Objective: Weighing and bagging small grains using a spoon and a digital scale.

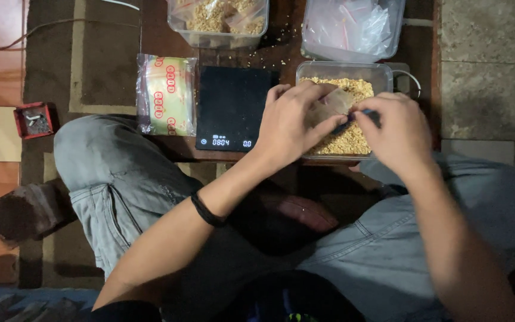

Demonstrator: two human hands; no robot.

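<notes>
We hold a small clear bag [331, 106] pinched between our left hand [293, 122] and right hand [396, 132], directly over the tub [346, 71] of crumbs, left hand nearer the scale [232, 107].

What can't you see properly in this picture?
- Head view: what the right hand pinches is hidden by its own fingers; only a dark bit shows.
- The small clear bag in the left hand is blurred, so its contents are unclear.
- The two far tubs are cut off by the top edge.
- The scale digits are too small.
</notes>
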